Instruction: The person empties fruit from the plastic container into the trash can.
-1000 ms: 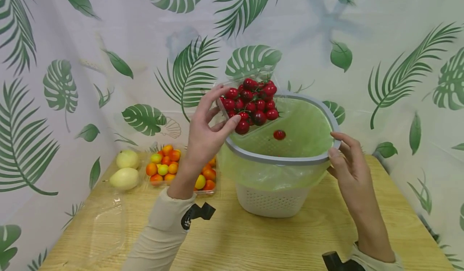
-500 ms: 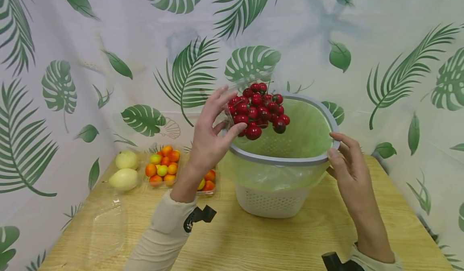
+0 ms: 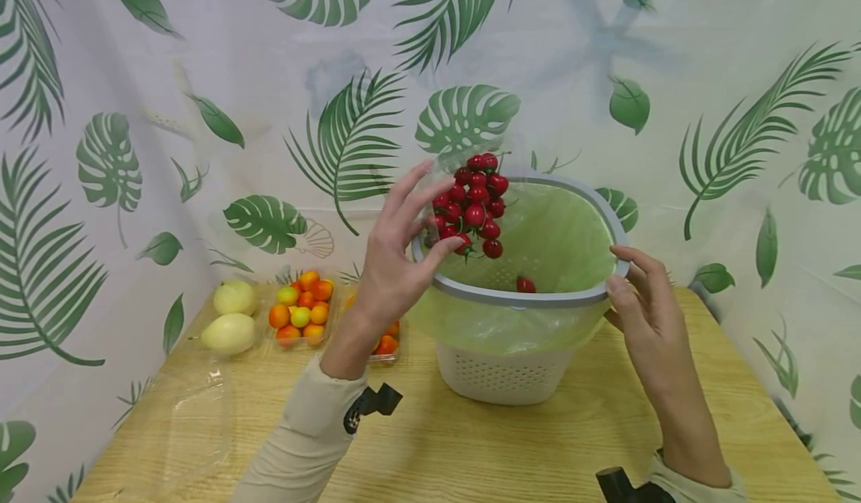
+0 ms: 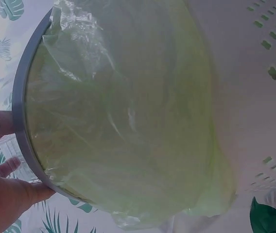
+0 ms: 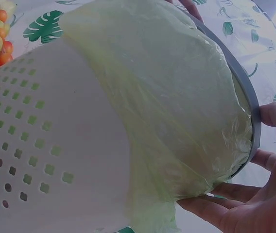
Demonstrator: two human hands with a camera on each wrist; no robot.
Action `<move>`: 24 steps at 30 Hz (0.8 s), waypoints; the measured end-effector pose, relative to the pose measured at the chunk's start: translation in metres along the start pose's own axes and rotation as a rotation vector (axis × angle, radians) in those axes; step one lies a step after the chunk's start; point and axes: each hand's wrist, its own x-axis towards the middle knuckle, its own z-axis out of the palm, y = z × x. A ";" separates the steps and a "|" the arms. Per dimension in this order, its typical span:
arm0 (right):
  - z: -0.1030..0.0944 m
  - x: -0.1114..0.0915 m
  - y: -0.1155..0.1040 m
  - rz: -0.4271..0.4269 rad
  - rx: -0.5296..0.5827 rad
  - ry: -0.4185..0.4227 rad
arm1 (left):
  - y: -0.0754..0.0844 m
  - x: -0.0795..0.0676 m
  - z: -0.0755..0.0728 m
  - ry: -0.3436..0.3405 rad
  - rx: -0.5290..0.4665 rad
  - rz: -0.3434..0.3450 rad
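A clear plastic container (image 3: 447,162) of red cherries (image 3: 476,208) is tilted over the left part of a white perforated bin (image 3: 504,377). My left hand (image 3: 395,252) holds this container by its near side, thumb below and fingers above. Several cherries hang at its lower edge, while a single cherry (image 3: 525,285) shows inside the bin's opening. A pale green bag (image 3: 498,331) lines the bin, clamped by a grey ring (image 3: 518,300). On the right side, my right hand (image 3: 649,305) grips the ring; in the right wrist view its fingers (image 5: 211,206) reach under the bag.
Two clear boxes of orange and yellow small tomatoes (image 3: 304,312) stand on the wooden table (image 3: 417,451), one partly behind my left wrist. Two pale yellow-green fruits (image 3: 230,333) lie farther left. An open clear lid (image 3: 198,421) rests at the front left. A leaf-print curtain (image 3: 572,32) closes the back.
My left hand has tipped the container further and moved slightly right. Cherries have slid out and dropped into the bin, leaving fewer in the container. My right hand stays on the ring.
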 end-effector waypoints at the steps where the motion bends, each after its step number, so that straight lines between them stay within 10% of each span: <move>1: 0.000 0.000 0.000 0.001 -0.006 0.000 | 0.000 0.000 0.000 -0.003 0.017 0.017; 24: 0.001 -0.001 -0.001 0.018 -0.027 0.003 | -0.032 -0.003 0.009 -0.046 0.164 0.201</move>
